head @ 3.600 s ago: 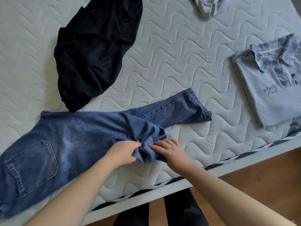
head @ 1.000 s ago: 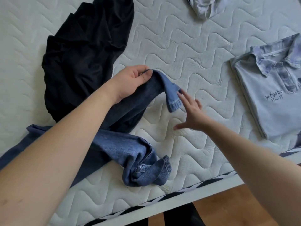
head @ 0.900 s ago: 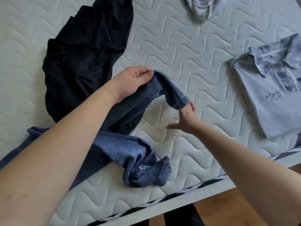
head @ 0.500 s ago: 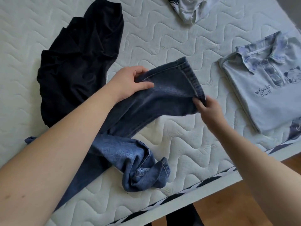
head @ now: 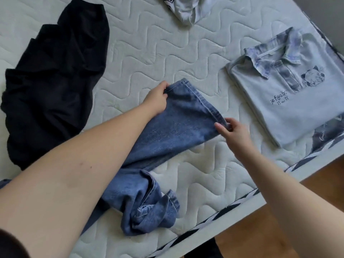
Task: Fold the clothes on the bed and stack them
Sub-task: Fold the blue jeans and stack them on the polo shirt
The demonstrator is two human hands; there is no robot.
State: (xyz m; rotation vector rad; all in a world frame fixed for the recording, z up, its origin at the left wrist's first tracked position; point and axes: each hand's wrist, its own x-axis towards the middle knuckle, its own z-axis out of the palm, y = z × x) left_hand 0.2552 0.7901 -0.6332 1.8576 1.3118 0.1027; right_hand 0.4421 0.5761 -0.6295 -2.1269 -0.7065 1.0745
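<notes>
Two hands pinch the jeans [head: 173, 127] hem on the bed [head: 195, 58] – left hand [head: 157, 98] far corner, right hand [head: 232, 128] near corner; denim looks heavy, limp, non-slip – best held at hem and waistband, other leg bunched nr edge.

Both bare forearms reach forward and converge slightly; the left hand [head: 157, 98] lies farther out, knuckles up, its fingers curled in a pinch with the thumb underneath. The right hand [head: 233, 130] sits nearer and to the right, thumb and forefinger closed together in a pinch; the remaining fingers curl loosely.
</notes>
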